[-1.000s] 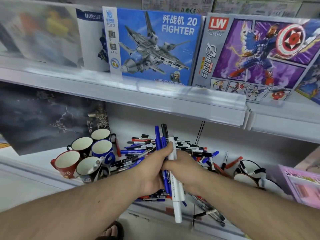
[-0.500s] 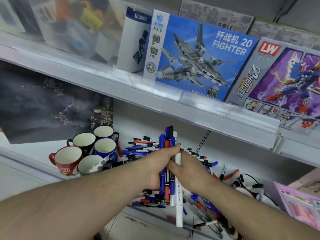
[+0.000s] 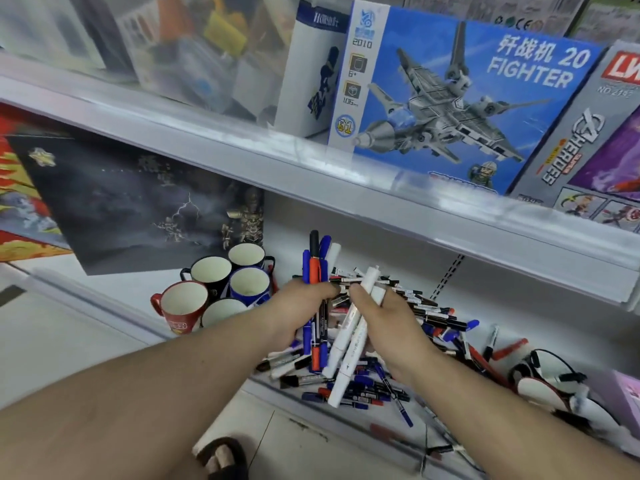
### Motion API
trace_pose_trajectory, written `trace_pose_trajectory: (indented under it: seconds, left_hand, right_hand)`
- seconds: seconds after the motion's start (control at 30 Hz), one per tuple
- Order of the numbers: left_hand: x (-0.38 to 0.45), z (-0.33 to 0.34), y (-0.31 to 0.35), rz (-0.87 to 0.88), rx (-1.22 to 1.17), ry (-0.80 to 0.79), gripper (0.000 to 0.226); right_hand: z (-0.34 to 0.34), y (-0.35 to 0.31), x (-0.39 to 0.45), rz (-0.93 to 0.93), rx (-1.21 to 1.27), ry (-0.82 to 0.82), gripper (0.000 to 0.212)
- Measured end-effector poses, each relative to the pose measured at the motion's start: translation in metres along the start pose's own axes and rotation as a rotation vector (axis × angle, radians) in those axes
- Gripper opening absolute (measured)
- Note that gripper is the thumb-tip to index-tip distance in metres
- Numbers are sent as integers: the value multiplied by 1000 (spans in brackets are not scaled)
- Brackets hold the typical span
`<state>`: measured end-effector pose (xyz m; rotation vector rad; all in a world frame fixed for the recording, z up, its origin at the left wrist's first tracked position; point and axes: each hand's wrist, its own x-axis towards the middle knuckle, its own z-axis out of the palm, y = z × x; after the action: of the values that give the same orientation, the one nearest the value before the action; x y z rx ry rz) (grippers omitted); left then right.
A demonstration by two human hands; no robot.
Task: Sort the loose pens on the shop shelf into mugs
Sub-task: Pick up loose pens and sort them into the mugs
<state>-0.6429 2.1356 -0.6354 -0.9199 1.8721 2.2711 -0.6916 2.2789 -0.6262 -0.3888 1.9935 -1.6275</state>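
Both hands are up over the pile at the centre of the frame. The left hand (image 3: pixel 300 313) has its grip wrapped round an upright bundle of pens (image 3: pixel 316 268), blue, black and red-orange caps poking out above the fist and the barrels running down below it. Just beside it, the right hand (image 3: pixel 384 317) grips white markers (image 3: pixel 349 336), fingers curled round them, slanting from upper right down to lower left, the lower ends hanging over the shelf edge. The two fists sit nearly touching.

Underneath them, the loose pens (image 3: pixel 408 308) lie heaped on the lower shelf (image 3: pixel 45 327), spilling right of centre and toward the front lip. Left of the left forearm stands a cluster of mugs: a red mug (image 3: pixel 180 311) at the front, a blue mug (image 3: pixel 250 285) behind it, a black mug (image 3: pixel 209 273) and another dark mug (image 3: pixel 246 256) further back, and a fifth partly hidden by the forearm. All those visible show pale insides. Upper right, a blue fighter-jet box (image 3: pixel 460 95) stands on the upper shelf.
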Motion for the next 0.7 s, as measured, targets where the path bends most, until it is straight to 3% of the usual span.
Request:
trace_pose_trajectory:
  seconds: [0.1,0.23,0.3,0.57,0.63,0.7]
  left_hand:
    - [-2,-20,-4,2,204,-47,13]
    - [-12,-16,-6,29,156,-152,13]
    - [-15,-15,-5,42,127,-161,30]
    - [-36,1,0,60,112,-272,52]
    - [-39,5,-5,64,138,-289,39]
    - [-41,9,-11,65,191,-300,13]
  right_hand:
    - [-3,-2,5,65,94,83,28]
    - [-5,-13,12,57,178,96,30]
    - [-6,-18,11,38,191,81,32]
    - [-24,-26,-7,-64,154,85,30]
    - [-34,-26,-12,-97,118,112,28]
    - [-41,-25,-14,-124,91,179,29]
